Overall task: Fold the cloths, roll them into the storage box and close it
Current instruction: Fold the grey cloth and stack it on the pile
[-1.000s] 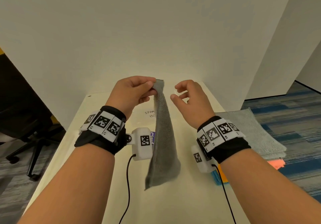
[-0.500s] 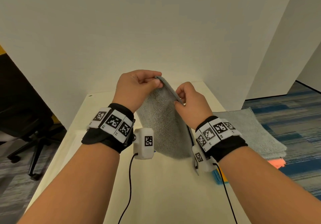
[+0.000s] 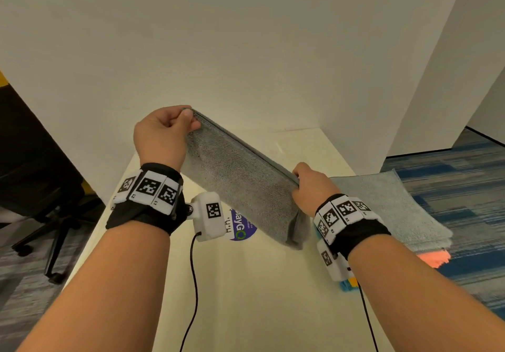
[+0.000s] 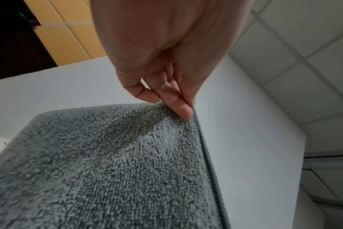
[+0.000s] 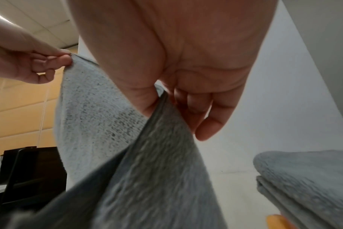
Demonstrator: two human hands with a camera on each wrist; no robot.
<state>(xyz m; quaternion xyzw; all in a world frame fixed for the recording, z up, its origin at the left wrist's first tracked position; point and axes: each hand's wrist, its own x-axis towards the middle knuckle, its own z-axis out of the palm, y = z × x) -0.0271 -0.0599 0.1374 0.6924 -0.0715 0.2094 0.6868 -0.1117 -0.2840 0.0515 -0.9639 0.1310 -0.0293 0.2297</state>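
Stretched taut in the air across the centre of the head view, above the white table (image 3: 246, 297): folded grey cloth (image 3: 240, 176), hemmed top edge as its long axis, slanting from upper left down to lower right; folded body hanging below that edge toward the bottom of the frame, lower right corner drooping just above the tabletop. Pointed high end at the left hand (image 3: 164, 135), low end at the right hand (image 3: 311, 187); neither hand nearer, one at each end of the axis. At right of frame, well apart from the held piece: stack of folded cloths (image 3: 388, 209), pale grey on top, orange and blue edges below. Partly hidden behind the left wrist camera: purple round sticker (image 3: 243, 228). Left hand curled, thumb and fingertips (image 4: 183, 110) pinching the upper corner at the hem. Right hand curled likewise, thumb against fingers (image 5: 204, 124), nipping the opposite corner. Storage box not in sight. Likely next: lowering flat onto the table, long axis kept level, for rolling.
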